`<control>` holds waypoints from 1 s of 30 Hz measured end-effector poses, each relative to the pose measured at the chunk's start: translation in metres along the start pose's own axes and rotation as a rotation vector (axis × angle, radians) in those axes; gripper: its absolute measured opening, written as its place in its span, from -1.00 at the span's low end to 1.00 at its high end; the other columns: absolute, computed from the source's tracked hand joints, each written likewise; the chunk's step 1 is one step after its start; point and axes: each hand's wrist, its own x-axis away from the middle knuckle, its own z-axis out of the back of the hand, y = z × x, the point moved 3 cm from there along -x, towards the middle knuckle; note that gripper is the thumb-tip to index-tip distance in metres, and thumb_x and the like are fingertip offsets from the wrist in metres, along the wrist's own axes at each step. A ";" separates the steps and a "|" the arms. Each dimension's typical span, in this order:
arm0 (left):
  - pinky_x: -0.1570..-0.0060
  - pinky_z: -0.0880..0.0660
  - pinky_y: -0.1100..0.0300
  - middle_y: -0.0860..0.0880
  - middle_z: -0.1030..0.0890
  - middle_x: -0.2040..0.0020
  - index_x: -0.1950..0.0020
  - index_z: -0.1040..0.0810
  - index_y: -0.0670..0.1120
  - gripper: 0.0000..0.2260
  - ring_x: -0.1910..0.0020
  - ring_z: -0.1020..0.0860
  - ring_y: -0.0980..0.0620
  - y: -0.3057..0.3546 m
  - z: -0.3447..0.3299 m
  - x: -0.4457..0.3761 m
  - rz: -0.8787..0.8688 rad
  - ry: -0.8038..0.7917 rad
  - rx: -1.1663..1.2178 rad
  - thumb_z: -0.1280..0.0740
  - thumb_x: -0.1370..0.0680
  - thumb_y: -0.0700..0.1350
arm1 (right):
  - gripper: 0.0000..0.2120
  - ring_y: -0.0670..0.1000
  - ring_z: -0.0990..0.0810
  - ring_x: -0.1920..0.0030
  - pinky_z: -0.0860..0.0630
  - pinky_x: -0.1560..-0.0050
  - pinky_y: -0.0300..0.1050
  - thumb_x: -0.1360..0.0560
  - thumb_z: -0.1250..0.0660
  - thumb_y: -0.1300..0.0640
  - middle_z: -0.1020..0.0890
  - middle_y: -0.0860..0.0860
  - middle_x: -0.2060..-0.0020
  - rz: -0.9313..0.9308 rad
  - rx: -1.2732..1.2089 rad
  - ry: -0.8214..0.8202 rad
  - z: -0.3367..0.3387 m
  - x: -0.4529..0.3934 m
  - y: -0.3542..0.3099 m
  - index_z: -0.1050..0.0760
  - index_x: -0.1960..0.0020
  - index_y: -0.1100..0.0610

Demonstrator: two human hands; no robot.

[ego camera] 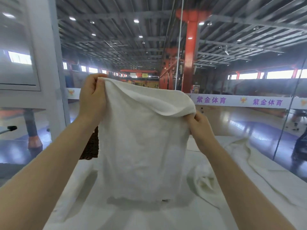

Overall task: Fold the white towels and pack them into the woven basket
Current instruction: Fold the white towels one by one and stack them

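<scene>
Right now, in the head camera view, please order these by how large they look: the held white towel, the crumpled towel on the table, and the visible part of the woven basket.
1. Held white towel, though nearness to the camera enlarges it.
2. Crumpled towel.
3. Woven basket; mostly hidden, so its true size is unsure.

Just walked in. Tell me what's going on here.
A person holds a white towel up in the air over a white-covered table, the left hand and right hand each pinching a top corner so it hangs down unfolded. Another crumpled towel lies on the table to the right. A dark woven basket peeks out behind the held towel; nothing shows packed yet.
</scene>
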 end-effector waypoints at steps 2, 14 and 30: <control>0.00 -0.40 0.35 0.28 -0.55 0.06 -0.09 -0.53 0.07 -0.82 0.02 -0.49 0.30 0.010 0.001 -0.004 -0.025 -0.016 0.000 -0.14 -0.64 -0.03 | -0.91 0.07 -0.61 -0.06 -0.60 -0.07 0.18 -0.55 -0.28 0.01 -0.65 -0.03 0.03 0.024 0.033 -0.006 -0.001 -0.009 -0.019 -0.56 0.01 -0.09; -0.07 -0.38 0.28 0.20 -0.57 -0.03 -0.12 -0.57 0.04 -0.79 -0.04 -0.50 0.22 0.023 0.017 -0.022 -0.082 -0.109 -0.085 -0.15 -0.64 -0.08 | -0.70 -0.05 -0.60 0.01 -0.63 -0.02 0.02 -0.56 -0.24 0.25 -0.62 -0.18 0.03 0.181 0.320 -0.559 -0.010 -0.014 -0.071 -0.58 -0.10 -0.12; 0.02 -0.37 0.30 0.16 -0.56 0.03 -0.10 -0.58 0.02 -0.80 -0.04 -0.48 0.12 0.025 0.034 -0.032 -0.116 -0.120 -0.213 -0.17 -0.63 -0.11 | -0.72 -0.11 -0.53 -0.07 -0.51 -0.18 -0.08 -0.61 -0.17 0.21 -0.56 -0.18 -0.03 0.209 0.765 -0.693 -0.006 -0.024 -0.085 -0.57 -0.02 -0.12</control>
